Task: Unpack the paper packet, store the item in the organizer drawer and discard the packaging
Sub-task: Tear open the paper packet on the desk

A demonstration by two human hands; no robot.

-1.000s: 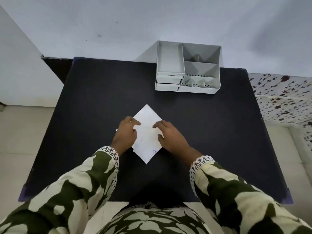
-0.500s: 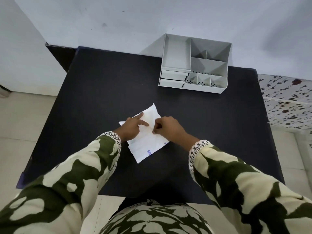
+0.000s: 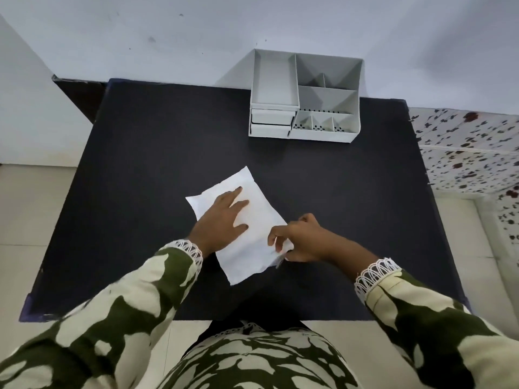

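Observation:
A white paper packet lies flat and slanted in the middle of the black table. My left hand rests palm down on its left half, fingers spread. My right hand pinches the packet's right edge near the lower right corner between thumb and fingers. The white organizer stands at the table's far edge against the wall, with two shut drawers at its lower left and open compartments on top. What is inside the packet is hidden.
A wall runs right behind the organizer. A floral patterned surface adjoins the table on the right. Tiled floor lies to the left. My patterned sleeves fill the lower part of the view.
The packet has turned and spread out flatter on the table. My left hand moved onto its top face, and my right hand shifted right to grip the edge.

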